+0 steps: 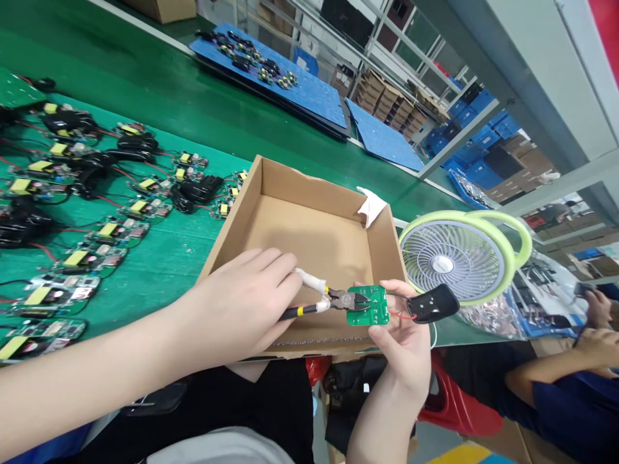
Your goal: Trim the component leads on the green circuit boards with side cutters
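My left hand is closed round the handles of a pair of cutting pliers, one handle wrapped in white tape. The plier jaws lie over the face of a small green circuit board. Whether they grip a lead there I cannot tell. My right hand pinches the board by its edge, thumb on the near side and fingers partly hidden behind it. Red wires run from the board to a black plastic piece beside my right fingers. Both hands are above the near side of a shallow cardboard box.
Several wired circuit boards with black cables lie on the green mat at left. A green-rimmed fan stands right of the box. Blue sheets lie farther back, one bearing more boards. Another person's hands are at far right.
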